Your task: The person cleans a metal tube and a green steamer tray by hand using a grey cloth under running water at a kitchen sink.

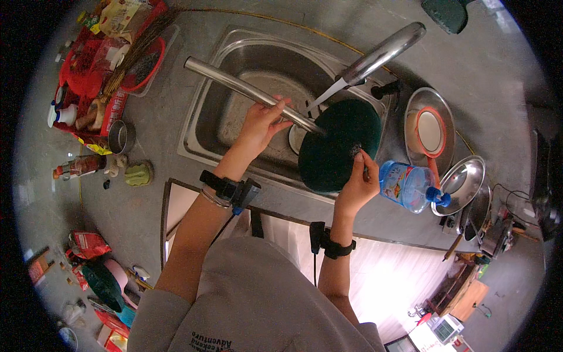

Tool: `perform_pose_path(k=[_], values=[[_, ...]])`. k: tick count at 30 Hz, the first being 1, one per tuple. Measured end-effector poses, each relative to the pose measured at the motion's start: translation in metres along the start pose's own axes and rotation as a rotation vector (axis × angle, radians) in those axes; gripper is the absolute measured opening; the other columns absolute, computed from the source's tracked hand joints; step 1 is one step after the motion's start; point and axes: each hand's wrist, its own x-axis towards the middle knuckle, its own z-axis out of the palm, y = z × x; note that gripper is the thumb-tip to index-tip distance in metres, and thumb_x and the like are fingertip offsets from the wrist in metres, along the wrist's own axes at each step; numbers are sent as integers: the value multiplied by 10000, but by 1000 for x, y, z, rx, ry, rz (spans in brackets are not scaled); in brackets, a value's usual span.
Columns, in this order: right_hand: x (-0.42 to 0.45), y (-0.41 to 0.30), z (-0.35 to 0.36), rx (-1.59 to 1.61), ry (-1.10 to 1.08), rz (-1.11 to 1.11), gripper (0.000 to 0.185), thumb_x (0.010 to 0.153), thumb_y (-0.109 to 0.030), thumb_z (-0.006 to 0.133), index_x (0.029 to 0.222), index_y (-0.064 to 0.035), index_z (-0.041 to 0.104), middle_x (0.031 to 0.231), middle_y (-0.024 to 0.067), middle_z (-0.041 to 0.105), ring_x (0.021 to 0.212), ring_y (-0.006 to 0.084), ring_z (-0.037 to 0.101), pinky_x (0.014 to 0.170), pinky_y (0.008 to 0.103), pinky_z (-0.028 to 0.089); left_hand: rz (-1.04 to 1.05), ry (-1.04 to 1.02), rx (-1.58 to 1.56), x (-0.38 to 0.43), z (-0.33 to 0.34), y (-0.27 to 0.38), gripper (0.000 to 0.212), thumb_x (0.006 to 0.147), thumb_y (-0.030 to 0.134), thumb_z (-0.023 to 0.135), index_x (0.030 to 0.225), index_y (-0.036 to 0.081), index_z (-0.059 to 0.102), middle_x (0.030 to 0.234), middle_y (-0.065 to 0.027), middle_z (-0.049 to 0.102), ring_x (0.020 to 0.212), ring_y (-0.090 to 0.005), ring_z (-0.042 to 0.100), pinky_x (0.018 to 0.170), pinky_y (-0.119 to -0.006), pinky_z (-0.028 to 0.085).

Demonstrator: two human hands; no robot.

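Note:
My left hand (260, 127) grips a shiny metal tube handle (228, 81) over the sink, thumb on top and fingers beneath. At the tube's lower right end is a dark green round pan-like disc (330, 163), tilted, its near face towards me. My right hand (363, 178) pinches a small greyish wad (355, 150), possibly steel wool, against that face. Behind the disc, a pale bowl (296, 137) in the stainless steel sink (259, 79) is partly hidden. A chrome faucet (382, 53) reaches over the basin, and a whitish stream (325, 94) comes from its tip.
Right of the sink are a metal basin (411, 99) holding an orange-rimmed ladle (430, 132), a blue plastic bottle (404, 185) and a tilted metal bowl (462, 185). On the left stand a red crate (115, 112), a metal cup (121, 137), a sauce bottle (81, 166) and a green sponge (137, 174).

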Motion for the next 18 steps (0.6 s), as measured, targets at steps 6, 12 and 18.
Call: perform_pose_path(k=[6,12,18], values=[[1,-14,-10,-148,19,-114,85,760,-1,595,835,10,634,759,66,536,681,137,500,582,230,389,11,40,-13,-4,3,-4,185,812,134,576,983,72,539,1049,-91,558,980,-210,534,820,-352,475],[-2,-31,-23,-333,52,-242,113,731,21,615,834,-14,646,829,86,523,716,167,511,612,257,409,-25,73,-59,3,-3,-14,138,807,127,584,913,50,542,944,-77,580,887,-195,561,813,-331,485],[-3,-39,-26,-413,97,-369,134,714,19,629,834,-36,653,851,89,518,732,187,516,624,270,419,-75,94,-199,14,17,-30,170,821,151,572,864,13,483,828,-78,534,799,-181,547,798,-317,485]])
